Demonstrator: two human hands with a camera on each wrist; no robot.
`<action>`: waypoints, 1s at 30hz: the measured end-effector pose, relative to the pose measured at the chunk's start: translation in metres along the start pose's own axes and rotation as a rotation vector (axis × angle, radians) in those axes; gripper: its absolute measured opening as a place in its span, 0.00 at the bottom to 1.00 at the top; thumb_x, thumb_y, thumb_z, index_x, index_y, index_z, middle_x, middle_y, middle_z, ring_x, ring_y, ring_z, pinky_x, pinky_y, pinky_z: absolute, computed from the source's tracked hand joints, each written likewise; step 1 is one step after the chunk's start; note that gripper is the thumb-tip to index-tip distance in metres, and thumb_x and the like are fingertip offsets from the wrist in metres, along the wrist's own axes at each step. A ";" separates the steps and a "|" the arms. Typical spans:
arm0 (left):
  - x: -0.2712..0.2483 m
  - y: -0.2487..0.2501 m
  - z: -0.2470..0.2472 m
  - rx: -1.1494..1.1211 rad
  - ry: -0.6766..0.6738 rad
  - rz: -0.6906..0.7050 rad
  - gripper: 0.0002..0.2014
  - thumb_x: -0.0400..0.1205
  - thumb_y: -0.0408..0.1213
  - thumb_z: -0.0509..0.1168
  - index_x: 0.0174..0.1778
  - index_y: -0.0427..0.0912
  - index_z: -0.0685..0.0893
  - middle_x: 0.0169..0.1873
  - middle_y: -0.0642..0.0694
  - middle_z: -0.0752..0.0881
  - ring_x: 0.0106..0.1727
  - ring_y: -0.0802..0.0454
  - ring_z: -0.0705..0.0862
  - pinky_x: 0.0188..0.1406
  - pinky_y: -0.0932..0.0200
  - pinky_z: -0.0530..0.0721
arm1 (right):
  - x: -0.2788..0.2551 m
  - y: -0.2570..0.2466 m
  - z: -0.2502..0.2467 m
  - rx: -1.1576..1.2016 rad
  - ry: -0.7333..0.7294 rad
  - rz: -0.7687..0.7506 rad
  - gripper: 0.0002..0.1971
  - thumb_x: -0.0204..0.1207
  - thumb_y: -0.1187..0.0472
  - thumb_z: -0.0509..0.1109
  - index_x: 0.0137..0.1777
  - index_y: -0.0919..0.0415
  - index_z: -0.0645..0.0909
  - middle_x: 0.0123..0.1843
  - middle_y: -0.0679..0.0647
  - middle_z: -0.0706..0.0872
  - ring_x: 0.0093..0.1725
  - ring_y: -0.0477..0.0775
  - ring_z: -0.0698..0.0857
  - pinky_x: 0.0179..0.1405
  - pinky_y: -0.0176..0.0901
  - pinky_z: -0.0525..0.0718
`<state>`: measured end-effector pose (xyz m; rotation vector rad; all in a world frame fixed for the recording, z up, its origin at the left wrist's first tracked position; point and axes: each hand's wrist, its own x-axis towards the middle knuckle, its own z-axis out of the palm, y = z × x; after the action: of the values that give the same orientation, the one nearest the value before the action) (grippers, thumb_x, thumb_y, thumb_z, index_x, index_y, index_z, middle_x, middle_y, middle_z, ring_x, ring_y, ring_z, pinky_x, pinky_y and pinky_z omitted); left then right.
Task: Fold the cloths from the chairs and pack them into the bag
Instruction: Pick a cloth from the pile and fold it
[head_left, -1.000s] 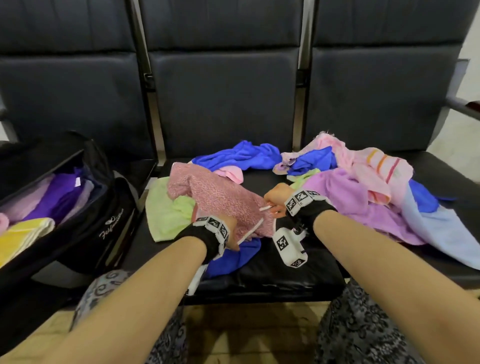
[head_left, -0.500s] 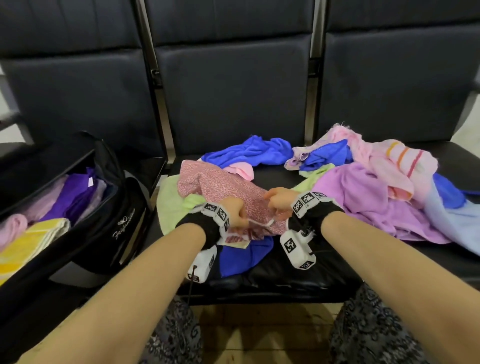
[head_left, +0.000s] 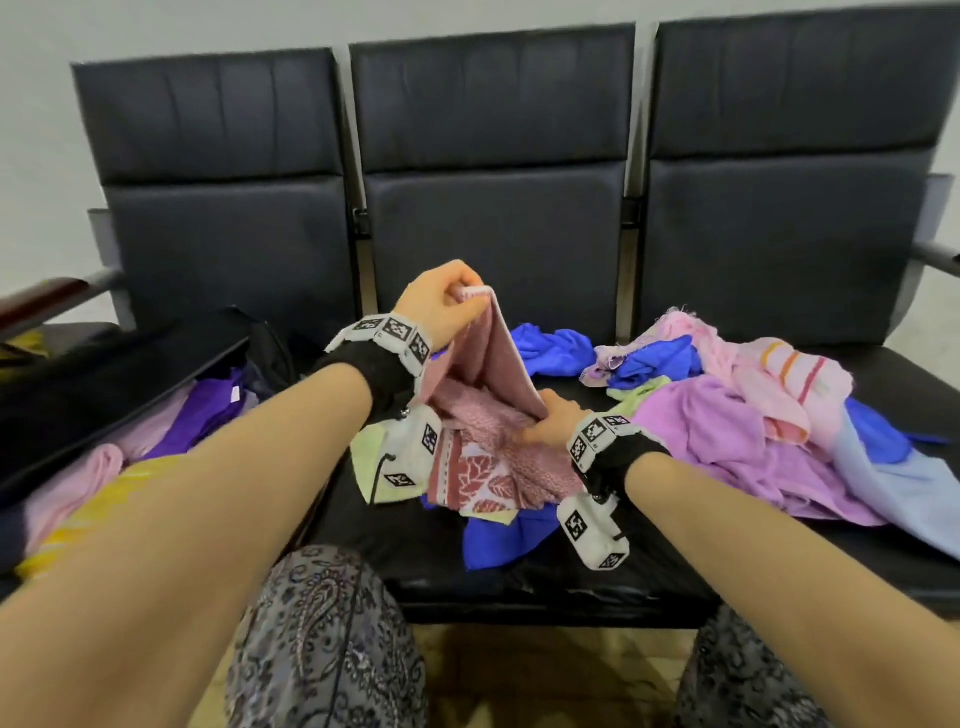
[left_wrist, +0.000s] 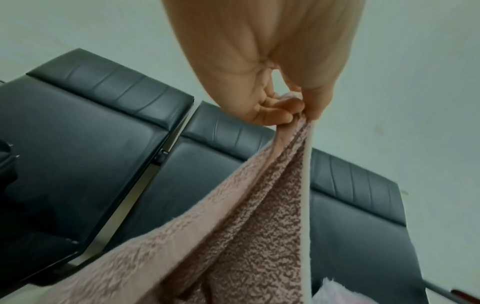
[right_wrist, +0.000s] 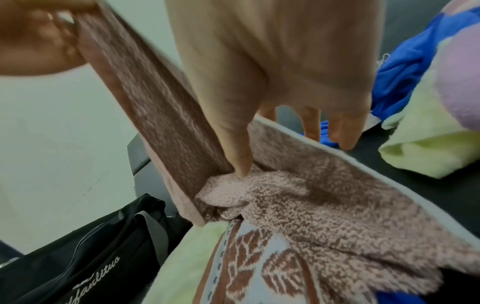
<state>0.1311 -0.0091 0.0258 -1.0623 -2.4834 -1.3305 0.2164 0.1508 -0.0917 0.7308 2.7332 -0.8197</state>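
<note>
A pink-brown towel (head_left: 498, 364) with a leaf-pattern border lies half lifted over the middle seat. My left hand (head_left: 467, 293) pinches one corner and holds it high, so the towel (left_wrist: 246, 236) hangs down from the fingers (left_wrist: 275, 111). Lower down, my right hand (head_left: 540, 421) grips the towel's edge (right_wrist: 324, 195), thumb in the fold and fingers (right_wrist: 342, 131) behind the rim. The black bag (head_left: 104, 364) stands open on the left seat with folded purple, pink and yellow cloths inside.
Loose cloths cover the middle and right seats: lilac (head_left: 727, 431), blue (head_left: 556, 345), pink striped (head_left: 789, 374), light green (head_left: 374, 462), light blue (head_left: 909, 483). Three black chair backs (head_left: 493, 223) stand behind. A metal armrest (head_left: 935, 254) is at the far right.
My left hand has risen from the seat, lifting the towel's corner. My right hand stayed low on the towel. The head view has tilted upward.
</note>
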 end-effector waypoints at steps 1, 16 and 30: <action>0.002 0.008 -0.010 -0.022 0.032 0.025 0.06 0.74 0.46 0.69 0.36 0.53 0.78 0.28 0.55 0.76 0.31 0.57 0.76 0.40 0.58 0.77 | -0.002 -0.003 0.001 -0.013 0.011 -0.002 0.34 0.67 0.41 0.75 0.70 0.51 0.68 0.71 0.61 0.76 0.70 0.65 0.75 0.68 0.53 0.71; -0.001 0.040 -0.074 0.078 0.339 -0.122 0.08 0.78 0.39 0.66 0.52 0.44 0.84 0.38 0.53 0.82 0.47 0.53 0.81 0.48 0.63 0.76 | -0.038 -0.060 -0.081 0.616 0.484 -0.429 0.10 0.79 0.69 0.62 0.51 0.68 0.85 0.44 0.58 0.85 0.48 0.54 0.81 0.41 0.37 0.72; 0.001 0.084 -0.044 0.172 0.083 0.157 0.11 0.81 0.44 0.67 0.47 0.38 0.83 0.41 0.44 0.78 0.46 0.48 0.78 0.44 0.60 0.69 | -0.096 -0.095 -0.160 1.146 0.288 -0.642 0.06 0.82 0.64 0.64 0.43 0.62 0.79 0.39 0.59 0.83 0.37 0.54 0.82 0.42 0.48 0.82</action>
<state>0.1753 -0.0122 0.1099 -1.1117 -2.3503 -1.0741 0.2431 0.1333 0.1151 0.0283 2.5139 -2.6703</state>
